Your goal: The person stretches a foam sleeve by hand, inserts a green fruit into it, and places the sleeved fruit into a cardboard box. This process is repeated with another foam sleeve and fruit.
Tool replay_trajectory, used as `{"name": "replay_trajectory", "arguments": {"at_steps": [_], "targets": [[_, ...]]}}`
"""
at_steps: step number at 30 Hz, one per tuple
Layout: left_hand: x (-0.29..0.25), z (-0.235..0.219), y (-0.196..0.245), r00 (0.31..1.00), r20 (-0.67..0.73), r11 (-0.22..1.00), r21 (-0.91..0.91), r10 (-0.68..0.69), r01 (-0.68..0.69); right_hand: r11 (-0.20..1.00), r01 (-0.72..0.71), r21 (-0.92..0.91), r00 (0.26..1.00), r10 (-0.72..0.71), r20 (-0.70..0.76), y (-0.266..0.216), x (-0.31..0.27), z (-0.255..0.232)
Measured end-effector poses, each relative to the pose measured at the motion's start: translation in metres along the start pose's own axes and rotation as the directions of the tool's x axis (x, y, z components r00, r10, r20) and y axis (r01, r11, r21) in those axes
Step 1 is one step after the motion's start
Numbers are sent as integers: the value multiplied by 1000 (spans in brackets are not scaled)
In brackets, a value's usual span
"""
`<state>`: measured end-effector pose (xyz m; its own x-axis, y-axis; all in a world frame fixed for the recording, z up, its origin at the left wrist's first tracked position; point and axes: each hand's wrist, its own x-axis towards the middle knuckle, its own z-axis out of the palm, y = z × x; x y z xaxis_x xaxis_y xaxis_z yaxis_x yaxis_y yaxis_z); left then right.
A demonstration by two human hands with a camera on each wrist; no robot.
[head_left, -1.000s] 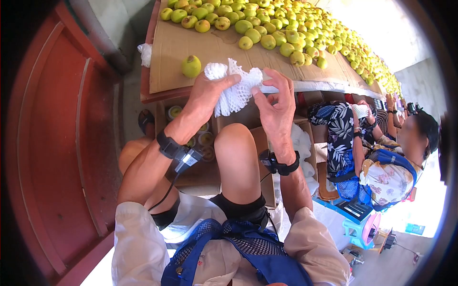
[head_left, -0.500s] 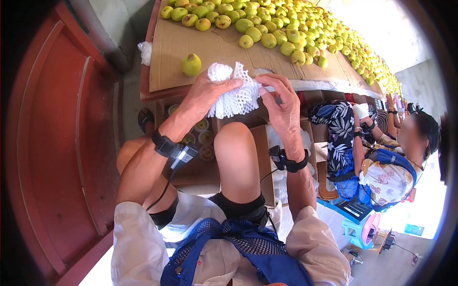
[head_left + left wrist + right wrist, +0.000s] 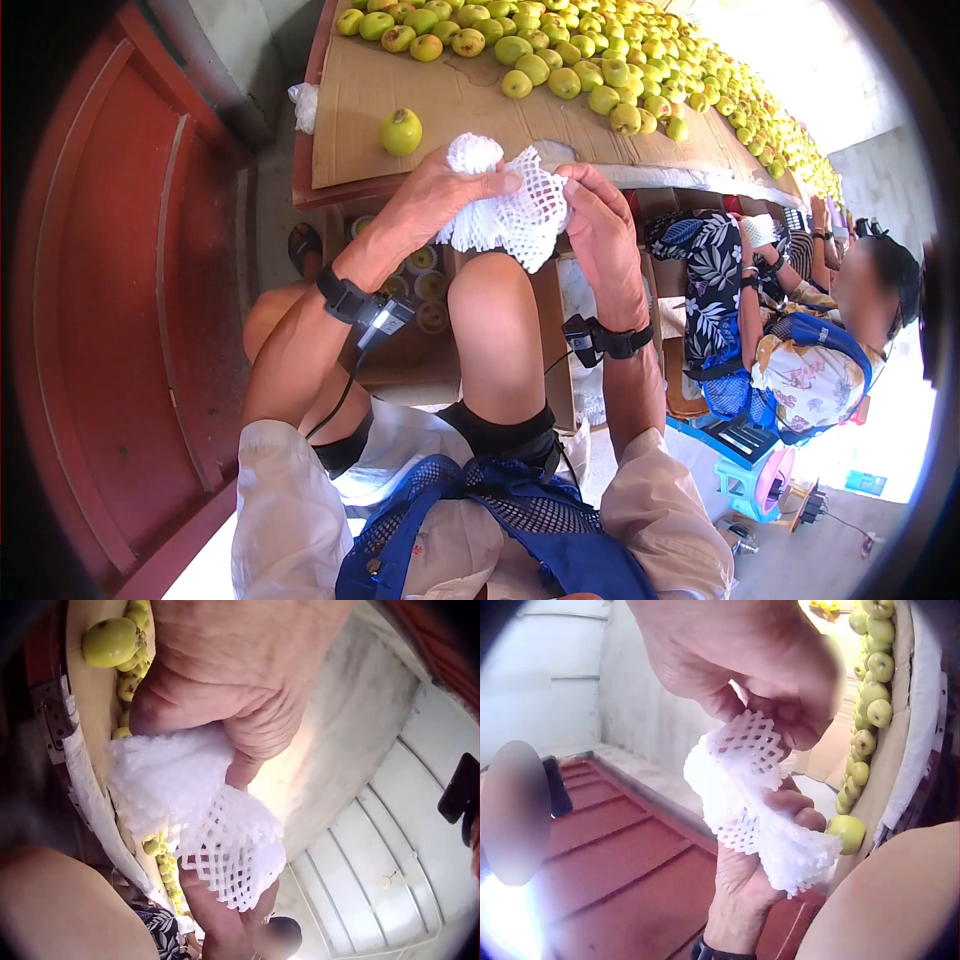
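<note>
White foam mesh fruit sleeves [image 3: 472,222] are bunched in my left hand [image 3: 430,200], its thumb lying over them. With thumb and fingers, my right hand [image 3: 604,232] pinches the edge of one mesh sleeve [image 3: 538,205], which spreads out between both hands. In the left wrist view the bunch [image 3: 169,776] hangs under the left hand, and the open lattice reaches towards the right. The right wrist view shows the right fingertips right at the lattice's edge [image 3: 751,742]. A single yellow-green apple [image 3: 401,132] sits on the cardboard just beyond the left hand.
A large pile of apples [image 3: 600,70] covers the far part of the cardboard-topped table [image 3: 350,105]. Below its edge, a carton holds wrapped fruit [image 3: 428,287] beside my knee [image 3: 500,330]. Another person [image 3: 820,350] sits at the right. A red door [image 3: 110,300] stands left.
My right hand has shifted slightly right and now pinches the sleeve's edge, drawing the mesh wider. The left hand keeps its hold, its bunch moving slightly right.
</note>
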<state>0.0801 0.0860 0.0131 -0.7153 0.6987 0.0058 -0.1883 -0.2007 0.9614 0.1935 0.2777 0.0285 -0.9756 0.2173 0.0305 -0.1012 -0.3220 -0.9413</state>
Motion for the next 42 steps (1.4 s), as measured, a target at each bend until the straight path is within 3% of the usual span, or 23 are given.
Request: {"name": "replay_trajectory", "arguments": {"at_steps": [1,7,10,13,17,18,21,23,25,28,31,37,42], "targets": [[-1,1,2,1000,6,1000,-9,-9,9,999,-18,38,1000,18,-1,-1,0,2],[-2,4,4,1000,28,1000,-3,12,-12,957,77,-281,997,-74,18,2,7,1],[0,4,3,999,17,997,-67,29,-27,853,153,-499,964,-239,-113,6,11,3],[5,1,2,999,-42,978,-206,13,-22,946,133,-294,931,-222,-291,6,8,6],[10,1,0,983,-180,934,-344,33,-94,905,108,-412,937,-230,-261,13,-16,7],[11,0,-1,974,-221,928,-352,47,-125,912,9,-410,960,-122,-251,10,-25,9],[9,0,-1,972,-230,923,-361,48,-131,956,-264,-131,963,256,-80,11,-38,11],[11,1,-4,974,-225,930,-347,41,-119,933,-323,156,943,331,-27,14,-36,14],[12,2,-6,972,-229,942,-313,51,-123,828,-369,422,922,385,52,19,-29,19],[9,5,-7,966,-241,956,-250,89,-151,747,-342,570,919,394,35,24,-20,22],[8,7,-8,965,-238,951,-259,108,-170,779,-283,560,917,390,-78,21,-14,29],[7,1,-7,959,-261,893,-398,112,-212,811,-307,498,936,352,3,38,-16,3],[4,3,0,954,-263,946,-244,147,-213,975,-161,153,950,195,-242,38,-21,-6]]}}
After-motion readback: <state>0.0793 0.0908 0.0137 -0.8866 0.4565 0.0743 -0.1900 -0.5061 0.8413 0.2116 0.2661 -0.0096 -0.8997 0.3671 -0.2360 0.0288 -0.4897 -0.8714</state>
